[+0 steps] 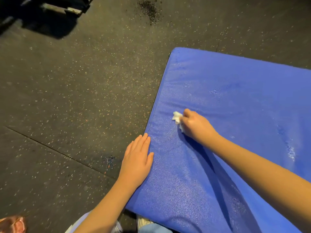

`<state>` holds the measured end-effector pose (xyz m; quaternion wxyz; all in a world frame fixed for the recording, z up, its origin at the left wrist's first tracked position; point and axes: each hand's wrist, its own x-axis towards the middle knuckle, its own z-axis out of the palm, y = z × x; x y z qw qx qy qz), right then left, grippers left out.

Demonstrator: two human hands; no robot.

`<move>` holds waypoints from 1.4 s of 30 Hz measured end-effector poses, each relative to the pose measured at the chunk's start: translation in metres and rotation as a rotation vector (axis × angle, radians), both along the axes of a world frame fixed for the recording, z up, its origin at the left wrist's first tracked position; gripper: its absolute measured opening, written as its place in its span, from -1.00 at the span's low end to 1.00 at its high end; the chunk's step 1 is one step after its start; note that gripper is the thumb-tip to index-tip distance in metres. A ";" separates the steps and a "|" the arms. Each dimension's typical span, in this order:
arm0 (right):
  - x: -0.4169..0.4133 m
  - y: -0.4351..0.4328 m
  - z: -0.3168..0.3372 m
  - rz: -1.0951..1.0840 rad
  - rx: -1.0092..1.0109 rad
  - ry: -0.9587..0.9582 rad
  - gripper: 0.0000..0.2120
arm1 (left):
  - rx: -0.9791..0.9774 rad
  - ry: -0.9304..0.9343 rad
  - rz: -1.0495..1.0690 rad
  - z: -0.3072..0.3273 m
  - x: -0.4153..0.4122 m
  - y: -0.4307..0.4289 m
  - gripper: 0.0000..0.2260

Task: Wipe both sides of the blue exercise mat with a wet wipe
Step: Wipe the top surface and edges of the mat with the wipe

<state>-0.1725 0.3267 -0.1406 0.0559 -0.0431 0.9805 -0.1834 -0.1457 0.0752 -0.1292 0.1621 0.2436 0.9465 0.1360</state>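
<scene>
Right hand (pixel 195 125): fingers clenched round the white wet wipe (pixel 176 118), pressed on the blue exercise mat (pixel 235 101) near its left edge. Left hand (pixel 137 161): fingers flat, released, steadying that edge. Upper side mid-wipe; next likely strokes toward the far corner. Mat lies on speckled dark floor (pixel 67 89).

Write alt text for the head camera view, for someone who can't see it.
A person's right hand holds a crumpled white wipe against a blue mat near its left edge, while the left hand lies flat on that edge. The mat lies on a dark speckled floor.
</scene>
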 end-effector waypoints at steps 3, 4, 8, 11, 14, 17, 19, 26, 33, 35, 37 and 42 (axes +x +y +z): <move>0.005 -0.015 0.000 -0.094 -0.088 0.014 -0.90 | -0.031 0.033 -0.001 0.000 0.002 0.001 -0.50; 0.014 -0.025 0.002 0.001 -0.132 -0.001 -0.90 | -0.033 0.035 -0.006 0.000 0.002 0.001 -0.51; 0.020 -0.023 0.010 0.296 -0.149 -0.085 -0.98 | -0.043 0.049 -0.021 -0.001 0.000 0.002 -0.52; -0.011 -0.006 -0.002 0.082 -0.051 0.000 -0.90 | -0.044 0.059 -0.007 -0.002 0.001 0.003 -0.51; -0.013 -0.022 -0.004 -0.041 -0.101 0.013 -0.91 | -0.049 0.066 -0.002 -0.003 0.001 0.004 -0.51; 0.003 -0.043 0.000 0.282 -0.142 -0.050 -0.95 | -0.057 0.076 -0.020 -0.004 0.004 0.003 -0.53; -0.012 -0.034 0.002 0.322 -0.108 -0.066 -0.96 | -0.054 0.091 -0.017 -0.005 0.004 0.003 -0.53; -0.025 -0.056 -0.001 0.226 -0.218 -0.044 -0.97 | -0.064 0.096 -0.023 -0.006 0.004 0.003 -0.54; -0.071 -0.034 0.003 0.018 0.058 -0.026 -0.85 | -0.072 0.121 -0.024 -0.008 0.005 0.003 -0.53; -0.062 -0.043 0.004 0.070 -0.044 -0.046 -0.88 | -0.070 0.125 -0.024 -0.008 0.005 0.003 -0.53; -0.038 -0.060 0.007 0.358 -0.126 -0.107 -0.96 | -0.079 0.126 -0.028 -0.008 0.004 0.004 -0.53; -0.067 -0.034 0.001 0.207 0.055 -0.011 -0.87 | -0.085 0.128 -0.026 -0.007 0.004 0.003 -0.53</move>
